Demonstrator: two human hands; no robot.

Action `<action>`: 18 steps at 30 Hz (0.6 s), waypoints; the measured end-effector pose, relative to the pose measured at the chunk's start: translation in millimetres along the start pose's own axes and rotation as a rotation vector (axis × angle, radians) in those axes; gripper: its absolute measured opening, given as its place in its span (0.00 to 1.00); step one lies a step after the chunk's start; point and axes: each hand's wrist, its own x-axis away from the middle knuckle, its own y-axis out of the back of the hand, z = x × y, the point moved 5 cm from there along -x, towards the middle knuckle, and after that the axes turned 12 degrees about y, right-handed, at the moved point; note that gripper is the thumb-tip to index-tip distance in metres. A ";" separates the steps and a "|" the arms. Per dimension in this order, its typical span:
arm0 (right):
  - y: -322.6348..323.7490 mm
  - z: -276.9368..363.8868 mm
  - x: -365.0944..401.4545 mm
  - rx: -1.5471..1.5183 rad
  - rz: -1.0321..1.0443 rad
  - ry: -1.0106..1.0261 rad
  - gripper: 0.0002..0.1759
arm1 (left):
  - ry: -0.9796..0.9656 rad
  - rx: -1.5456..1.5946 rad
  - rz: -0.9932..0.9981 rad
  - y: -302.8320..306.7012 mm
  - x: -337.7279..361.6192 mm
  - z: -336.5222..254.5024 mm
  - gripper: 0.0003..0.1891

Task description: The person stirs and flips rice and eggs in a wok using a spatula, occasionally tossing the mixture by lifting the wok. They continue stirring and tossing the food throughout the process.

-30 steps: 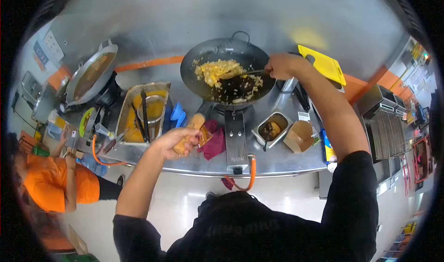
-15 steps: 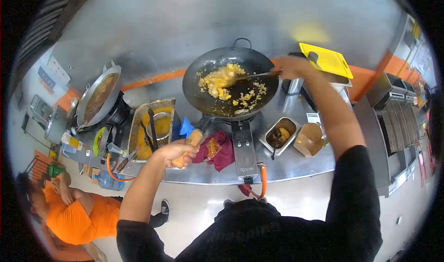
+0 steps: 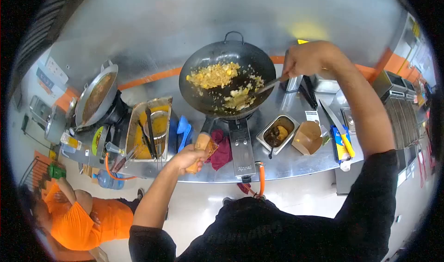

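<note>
My left hand [image 3: 190, 159] is closed round the wooden handle [image 3: 202, 141] of a large dark wok [image 3: 222, 51]. Yellowish fried rice [image 3: 215, 76] is heaped toward the wok's far left, with looser grains scattered to the right. In my right hand [image 3: 311, 59] is the handle of a metal spatula [image 3: 267, 86], fingers wrapped round it. The spatula's blade reaches into the rice at the wok's lower right. Underneath the wok is a burner [image 3: 243, 155], and a dark red cloth [image 3: 222, 153] lies beside it, close to my left hand.
Left of the wok are a blue scoop [image 3: 184, 130], a tray of yellow liquid [image 3: 134, 139] with tongs, and a second wok [image 3: 111, 70]. On the right stand a metal container [image 3: 292, 123], a cardboard box [image 3: 309, 144] and a yellow-handled knife [image 3: 343, 137]. A person in orange [image 3: 101, 222] is behind at left.
The spatula has moved from the upper rice heap to the wok's lower right, and my right hand has shifted right and up. The rice is spread differently. The knife has come into view.
</note>
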 end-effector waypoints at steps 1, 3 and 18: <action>-7.9 4.9 -14.0 -0.007 0.013 0.009 0.18 | 0.012 0.012 -0.001 -6.6 -3.4 7.0 0.08; -26.9 13.4 -53.3 0.133 -0.037 -0.049 0.19 | -0.085 0.049 -0.033 -23.5 -11.2 4.0 0.07; 10.6 36.6 -29.4 0.206 0.102 0.106 0.17 | -0.081 0.127 -0.017 -35.2 -27.7 10.2 0.10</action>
